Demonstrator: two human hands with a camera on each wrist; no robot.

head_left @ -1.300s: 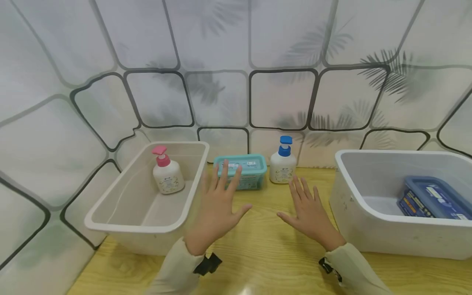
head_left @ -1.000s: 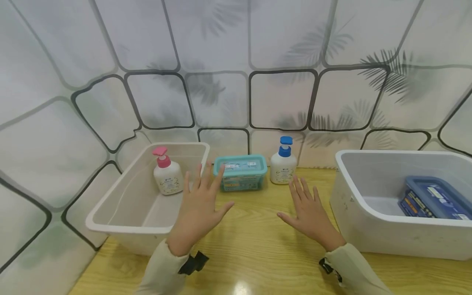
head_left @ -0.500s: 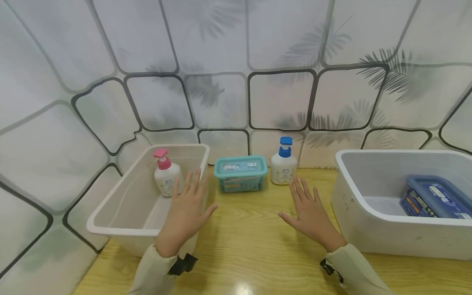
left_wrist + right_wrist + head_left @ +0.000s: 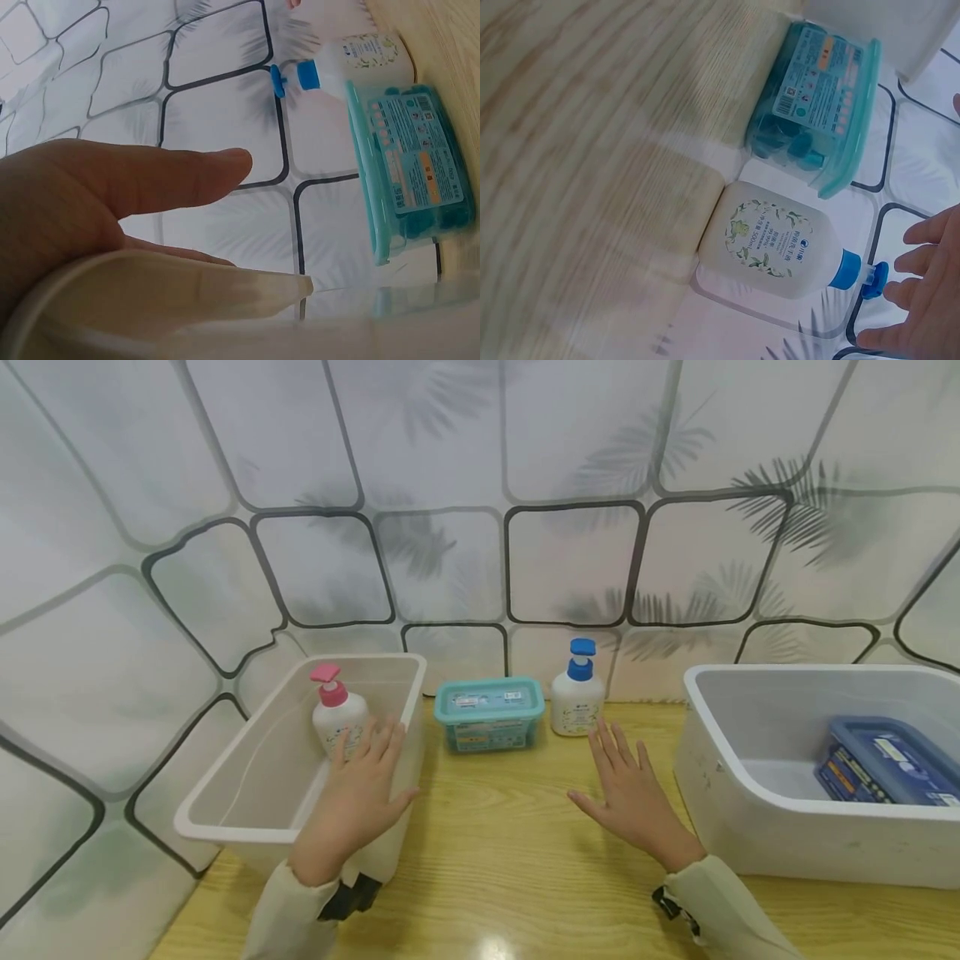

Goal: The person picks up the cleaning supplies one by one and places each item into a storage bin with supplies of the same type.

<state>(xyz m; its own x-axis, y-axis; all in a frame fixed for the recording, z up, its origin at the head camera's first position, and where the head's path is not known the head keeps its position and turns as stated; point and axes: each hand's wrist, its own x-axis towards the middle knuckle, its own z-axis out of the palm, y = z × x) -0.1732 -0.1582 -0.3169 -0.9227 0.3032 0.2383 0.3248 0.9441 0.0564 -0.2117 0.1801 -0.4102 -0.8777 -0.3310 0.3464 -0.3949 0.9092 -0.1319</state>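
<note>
Holding left hand [image 4: 352,806] over left tub [image 4: 240,834], with fingers apart. Holding right hand [image 4: 630,797] similarly spread, with blue-pump bottle [image 4: 577,706] at eleven o'clock.

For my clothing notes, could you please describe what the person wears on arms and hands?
Both sleeves are long and pale beige. Each has a black attachment at its end, of unclear kind. The left hand and right hand wear no gloves.

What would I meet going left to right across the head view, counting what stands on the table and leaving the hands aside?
Left white tub with the pink-pump bottle inside → teal-lidded box → blue-pump bottle → right white tub with the blue-lidded box inside.
</note>
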